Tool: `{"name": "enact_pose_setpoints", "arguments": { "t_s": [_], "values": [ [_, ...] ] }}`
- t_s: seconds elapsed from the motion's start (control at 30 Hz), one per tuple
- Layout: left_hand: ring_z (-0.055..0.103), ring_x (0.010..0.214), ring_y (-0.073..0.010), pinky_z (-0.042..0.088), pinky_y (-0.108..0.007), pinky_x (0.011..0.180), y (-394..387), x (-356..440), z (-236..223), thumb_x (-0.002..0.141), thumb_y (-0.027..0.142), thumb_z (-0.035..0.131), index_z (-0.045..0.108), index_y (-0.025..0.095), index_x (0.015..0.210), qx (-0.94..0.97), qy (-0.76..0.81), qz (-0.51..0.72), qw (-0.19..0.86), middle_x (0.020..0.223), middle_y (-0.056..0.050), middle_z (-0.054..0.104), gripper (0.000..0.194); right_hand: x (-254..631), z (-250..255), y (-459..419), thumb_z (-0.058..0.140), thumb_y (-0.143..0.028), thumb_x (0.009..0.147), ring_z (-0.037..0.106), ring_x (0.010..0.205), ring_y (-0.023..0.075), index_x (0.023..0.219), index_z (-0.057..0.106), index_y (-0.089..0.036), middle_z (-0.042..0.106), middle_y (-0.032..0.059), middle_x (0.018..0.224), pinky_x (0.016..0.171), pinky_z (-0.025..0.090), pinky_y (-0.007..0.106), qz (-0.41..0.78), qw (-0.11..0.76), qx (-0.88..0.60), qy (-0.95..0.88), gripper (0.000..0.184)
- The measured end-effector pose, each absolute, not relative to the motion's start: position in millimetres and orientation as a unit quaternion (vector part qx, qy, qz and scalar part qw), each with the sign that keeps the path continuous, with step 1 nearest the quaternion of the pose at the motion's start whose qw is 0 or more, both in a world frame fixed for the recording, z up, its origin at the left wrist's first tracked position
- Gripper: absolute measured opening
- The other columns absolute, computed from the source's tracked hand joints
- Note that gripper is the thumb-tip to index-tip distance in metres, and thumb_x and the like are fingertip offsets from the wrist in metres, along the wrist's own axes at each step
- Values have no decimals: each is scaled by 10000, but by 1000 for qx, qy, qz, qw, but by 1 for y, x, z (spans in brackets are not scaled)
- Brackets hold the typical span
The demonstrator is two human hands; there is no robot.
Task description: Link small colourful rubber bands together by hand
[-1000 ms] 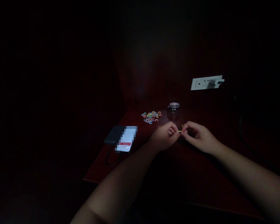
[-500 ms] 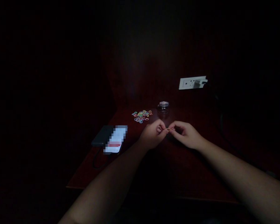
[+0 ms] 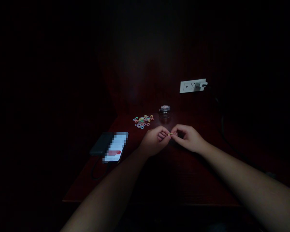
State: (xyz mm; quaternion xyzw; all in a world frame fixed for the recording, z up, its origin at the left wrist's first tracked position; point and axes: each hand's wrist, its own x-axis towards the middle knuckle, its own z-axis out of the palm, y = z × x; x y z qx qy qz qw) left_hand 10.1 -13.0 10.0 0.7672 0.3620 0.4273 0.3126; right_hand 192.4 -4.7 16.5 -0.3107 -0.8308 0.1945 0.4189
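In the head view, the left hand [image 3: 153,141] and the right hand [image 3: 189,138] have come together over the table [image 3: 188,187], with a yellow band [image 3: 171,134] between their fingertips. Each grip is a pinch: the thumb and finger of each hand look closed on the band, one at each end. Half a second ago the band made a bigger curve between the hands; now it looks flatter and more hidden. So the work seems to be all in the fingertips, and both hands look busy with this one small thing. It is too small and dark to tell if it is one band or two, or if it is twisted. The pile of little coloured rings [image 3: 142,121] lies past the left hand, and it looks the same as before. The clear jar [image 3: 165,111] has not been touched; it stands behind the hands, to the right of the pile. The lit phone [image 3: 117,146] lies on the left, beside a dark flat box [image 3: 101,145]. Everything sits a bit further left in the view than a second ago, so the head has likely turned.
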Motion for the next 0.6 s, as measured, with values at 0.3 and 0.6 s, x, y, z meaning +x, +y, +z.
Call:
{"name": "enact_pose_setpoints", "arguments": {
  "t_s": [0.3,0.6],
  "values": [
    [567,638,-81,456,-178,573,-10,9,10,779,263,579,597,145,825,768,375,440,275,739,-19,623,128,194,20,-8,580,-264,789,542,647,129,814,596,-151,601,35,713,600,448,245,217,412,-302,-832,117],
    [585,642,-86,472,-182,574,-10,9,11,771,243,590,616,141,850,766,377,459,245,740,-30,637,132,193,20,-8,550,-310,822,519,629,123,768,609,-143,588,26,673,591,427,240,227,396,-324,-829,186]
  ]
}}
